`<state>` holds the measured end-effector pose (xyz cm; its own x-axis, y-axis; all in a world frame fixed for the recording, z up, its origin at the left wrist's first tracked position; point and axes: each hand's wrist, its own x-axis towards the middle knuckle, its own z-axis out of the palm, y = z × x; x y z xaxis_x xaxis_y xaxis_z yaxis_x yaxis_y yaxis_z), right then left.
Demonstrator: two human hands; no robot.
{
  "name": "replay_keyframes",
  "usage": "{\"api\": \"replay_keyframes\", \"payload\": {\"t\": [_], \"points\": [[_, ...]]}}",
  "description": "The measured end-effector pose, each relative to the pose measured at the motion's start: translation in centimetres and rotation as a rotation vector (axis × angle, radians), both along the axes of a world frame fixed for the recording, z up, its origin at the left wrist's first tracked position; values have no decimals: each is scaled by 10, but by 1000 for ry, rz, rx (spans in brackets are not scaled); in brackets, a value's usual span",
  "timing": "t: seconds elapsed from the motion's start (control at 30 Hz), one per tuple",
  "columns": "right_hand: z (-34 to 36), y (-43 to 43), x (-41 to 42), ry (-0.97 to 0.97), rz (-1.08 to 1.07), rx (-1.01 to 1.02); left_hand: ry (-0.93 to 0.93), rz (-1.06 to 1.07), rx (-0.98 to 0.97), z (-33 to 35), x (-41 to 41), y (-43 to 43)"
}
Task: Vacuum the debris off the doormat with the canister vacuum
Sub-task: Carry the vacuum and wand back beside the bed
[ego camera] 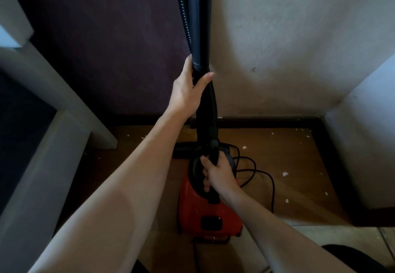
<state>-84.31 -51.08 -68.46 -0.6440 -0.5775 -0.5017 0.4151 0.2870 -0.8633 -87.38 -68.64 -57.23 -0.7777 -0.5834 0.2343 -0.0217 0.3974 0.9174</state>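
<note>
Gripping upright wand point(199, 16), left hand point(189, 89), arm outstretched; right hand point(217, 175) grip wraps canister vacuum handle point(213, 196).

Dim, soft light from the right, deep shadow at left, slight blur, wide-angle bending at the edges

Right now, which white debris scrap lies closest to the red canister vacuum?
The white scrap just right of the red canister vacuum, by its black cord; the others lie farther out.
</note>
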Motion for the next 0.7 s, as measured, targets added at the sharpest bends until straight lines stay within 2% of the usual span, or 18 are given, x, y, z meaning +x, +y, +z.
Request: {"api": "replay_keyframes", "payload": {"t": [0.2,0.37,0.7], "points": [[3,0,3,140,-16,92,7,80,56,-17,12,-3],[1,1,5,208,-1,94,-21,129,1,-19,11,-3],[8,0,-3,152,16,163,-58,123,-36,-9,29,8]]}}
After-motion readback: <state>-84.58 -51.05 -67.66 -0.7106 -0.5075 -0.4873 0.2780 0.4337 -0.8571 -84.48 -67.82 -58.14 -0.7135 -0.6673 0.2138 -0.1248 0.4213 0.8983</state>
